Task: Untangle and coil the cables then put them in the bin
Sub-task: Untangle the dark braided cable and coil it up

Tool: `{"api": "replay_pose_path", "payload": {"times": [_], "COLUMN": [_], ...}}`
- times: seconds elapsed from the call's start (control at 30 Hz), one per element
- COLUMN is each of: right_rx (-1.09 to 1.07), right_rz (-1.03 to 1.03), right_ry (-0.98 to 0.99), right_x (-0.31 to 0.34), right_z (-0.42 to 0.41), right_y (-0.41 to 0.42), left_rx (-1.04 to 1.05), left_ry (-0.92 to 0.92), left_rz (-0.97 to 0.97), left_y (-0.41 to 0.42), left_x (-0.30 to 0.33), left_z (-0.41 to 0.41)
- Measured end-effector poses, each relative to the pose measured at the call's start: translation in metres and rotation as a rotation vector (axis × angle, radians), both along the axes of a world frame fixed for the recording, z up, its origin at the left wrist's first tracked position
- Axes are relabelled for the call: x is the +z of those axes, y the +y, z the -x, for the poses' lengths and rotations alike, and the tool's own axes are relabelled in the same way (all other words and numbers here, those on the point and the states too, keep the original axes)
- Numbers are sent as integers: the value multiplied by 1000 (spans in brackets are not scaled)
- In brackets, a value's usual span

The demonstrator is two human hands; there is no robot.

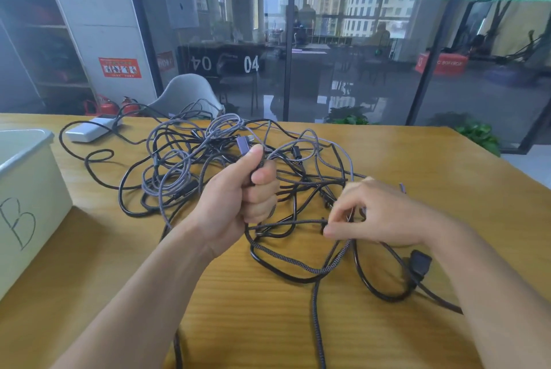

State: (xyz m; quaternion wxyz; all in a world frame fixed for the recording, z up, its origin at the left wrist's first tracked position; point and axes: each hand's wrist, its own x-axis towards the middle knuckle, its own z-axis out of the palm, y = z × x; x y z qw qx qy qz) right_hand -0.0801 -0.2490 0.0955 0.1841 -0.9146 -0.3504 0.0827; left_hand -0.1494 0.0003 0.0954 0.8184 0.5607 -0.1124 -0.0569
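Note:
A tangle of cables, black and grey braided, lies spread over the middle of the wooden table. My left hand is fisted around a grey braided cable, whose grey plug sticks up above my thumb. To its right, my right hand pinches a thin cable strand between thumb and fingertips, low over the tangle. A black plug rests by my right wrist. The pale bin, marked with a "B", stands at the table's left edge.
A white power adapter with a black lead lies at the back left of the table. A grey chair stands behind the far edge, before a glass wall. Cable ends trail off the table's near edge.

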Motion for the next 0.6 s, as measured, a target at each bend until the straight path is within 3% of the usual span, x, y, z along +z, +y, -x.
{"api": "replay_pose_path", "payload": {"times": [0.1,0.3,0.6], "right_rx": [156,251,107], "right_rz": [62,164,247], "right_ry": [95,-20,-341], "right_x": [-4,-27,-28], "right_z": [17,19,3], "right_y": [21,40,29], "left_rx": [10,-9,-65], "left_ry": [7,-9,-106], "left_rz": [18,-58,-194], "left_y": [-2,-6,1], "left_x": [-2,-2,-1], "left_z": [-2,1,-2]}}
